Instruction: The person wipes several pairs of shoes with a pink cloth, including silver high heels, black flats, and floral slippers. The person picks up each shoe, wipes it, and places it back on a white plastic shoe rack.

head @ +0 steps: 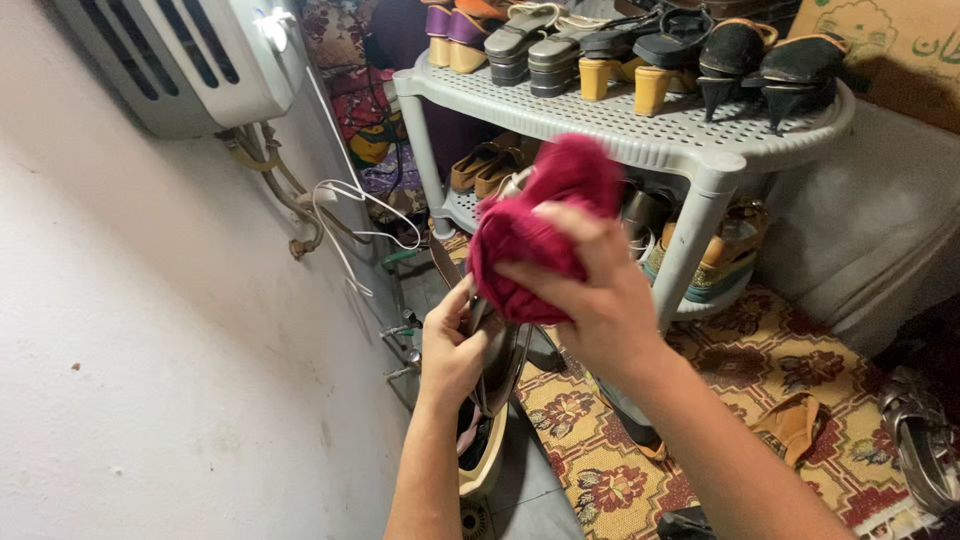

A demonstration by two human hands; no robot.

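Head view: the right hand [600, 300] clamps a fuzzy crimson cloth [535, 225] against a slim dark shoe [497, 350] pinched in the left hand [452, 350].

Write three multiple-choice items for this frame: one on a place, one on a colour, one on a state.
1. Where is the grey rack of shoes?
A. Behind the hands
B. On the white wall
C. Under the rug

2. What colour is the cloth?
A. Blue
B. Deep pink-red
C. White

3. What is the left hand doing?
A. Hanging free
B. Resting on the wall
C. Gripping a dark shoe

Key: 1 A, the rack stands beyond both hands; 2 B, the cloth bunched in the right hand is pink-red; 3 C, its fingers close round the shoe's edge.
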